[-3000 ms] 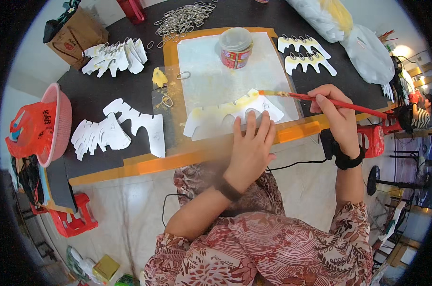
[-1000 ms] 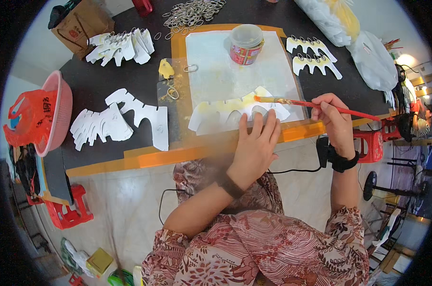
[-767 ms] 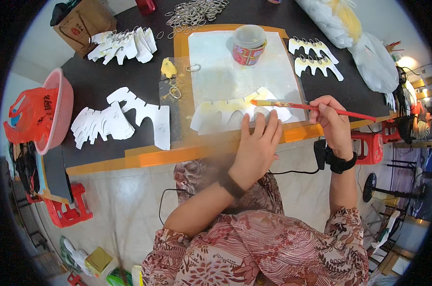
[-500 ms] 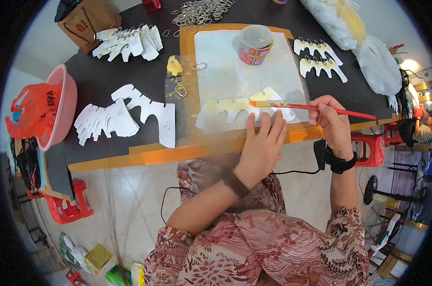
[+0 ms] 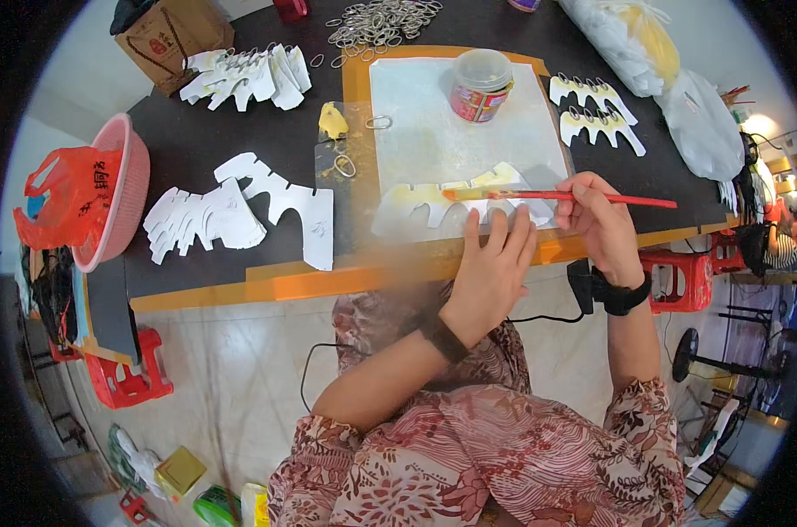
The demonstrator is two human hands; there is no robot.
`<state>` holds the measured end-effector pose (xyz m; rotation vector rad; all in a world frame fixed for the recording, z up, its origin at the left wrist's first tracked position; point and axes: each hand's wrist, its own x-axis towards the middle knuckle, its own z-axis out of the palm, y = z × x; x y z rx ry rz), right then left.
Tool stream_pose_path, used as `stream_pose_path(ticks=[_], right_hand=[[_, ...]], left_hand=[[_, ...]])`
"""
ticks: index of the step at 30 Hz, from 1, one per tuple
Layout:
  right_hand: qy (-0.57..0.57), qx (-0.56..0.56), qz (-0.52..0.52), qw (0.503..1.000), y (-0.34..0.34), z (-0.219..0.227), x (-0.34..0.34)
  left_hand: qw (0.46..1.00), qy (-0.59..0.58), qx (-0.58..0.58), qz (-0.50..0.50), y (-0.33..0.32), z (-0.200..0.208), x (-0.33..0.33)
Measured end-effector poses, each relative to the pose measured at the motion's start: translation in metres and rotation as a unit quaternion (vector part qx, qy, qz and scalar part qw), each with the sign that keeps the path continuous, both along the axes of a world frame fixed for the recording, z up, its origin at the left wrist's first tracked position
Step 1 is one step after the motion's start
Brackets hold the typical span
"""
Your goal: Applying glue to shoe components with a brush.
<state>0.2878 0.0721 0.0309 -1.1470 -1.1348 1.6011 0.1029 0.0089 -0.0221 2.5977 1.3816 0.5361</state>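
Note:
My right hand [image 5: 599, 220] grips a red-handled brush [image 5: 574, 196]. Its bristles lie on the upper part of a white cut-out piece [image 5: 416, 195], where a yellowish coating shows. With fingers spread, my left hand [image 5: 493, 272] rests its fingertips along the lower edge of that piece. Beneath it lies a white sheet [image 5: 416, 114], taped down with orange tape. Toward the sheet's far edge stands a clear plastic jar [image 5: 482, 83] with a coloured label. An oval metal ring [image 5: 378, 122] is on the sheet's left edge, and another ring [image 5: 345, 166] lies beside a yellow lump [image 5: 333, 120].
Left on the black table are stacked white cut-outs [image 5: 205, 220] and a ringed bunch [image 5: 249, 77]. Two ringed pieces [image 5: 596, 114] lie right. Farther back are a heap of rings [image 5: 381, 25], a paper bag [image 5: 174, 42] and plastic bags [image 5: 697, 123]. A pink basket [image 5: 122, 193] stands far left.
The brush tip has slid left along the cut-out piece, my right hand moving with it. My left hand keeps its place at the piece's lower edge.

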Motion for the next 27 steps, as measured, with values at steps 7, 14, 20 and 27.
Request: stream_pose_path(ticks=[7,14,20,27], right_hand=[[0.144,-0.049,-0.021,0.988,0.009,-0.006,-0.001],[0.214,-0.064,-0.046,0.974,0.006,-0.009,0.015],[0.286,-0.085,-0.085,0.951,-0.001,-0.015,0.039],[0.314,-0.074,-0.111,0.94,-0.017,-0.029,0.049]], left_hand=[[1.0,-0.006,-0.005,-0.001,0.001,0.0,0.0],[1.0,-0.013,-0.007,-0.002,0.001,0.0,0.001],[0.998,-0.054,-0.021,0.004,0.002,-0.001,0.002],[0.998,-0.069,-0.011,0.012,0.001,-0.002,0.002]])
